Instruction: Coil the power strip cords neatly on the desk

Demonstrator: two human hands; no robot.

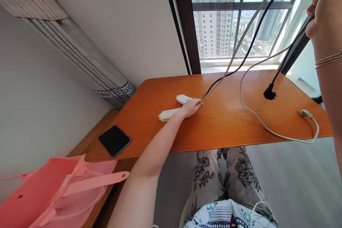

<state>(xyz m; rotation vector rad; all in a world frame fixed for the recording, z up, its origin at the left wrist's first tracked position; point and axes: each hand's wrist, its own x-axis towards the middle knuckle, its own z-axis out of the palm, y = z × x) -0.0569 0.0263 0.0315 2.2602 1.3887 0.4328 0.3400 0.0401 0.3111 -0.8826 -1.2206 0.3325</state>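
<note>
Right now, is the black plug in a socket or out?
Out: the black plug is bare at its prong end, with only the tabletop behind it.

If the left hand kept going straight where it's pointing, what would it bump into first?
Probably the long pale-grey cable and long black cable rising from the left hand itself, though depth is hard to judge.

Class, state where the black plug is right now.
In the head view, the black plug is right of centre, over the orange tabletop, up and left of the white plug.
</note>
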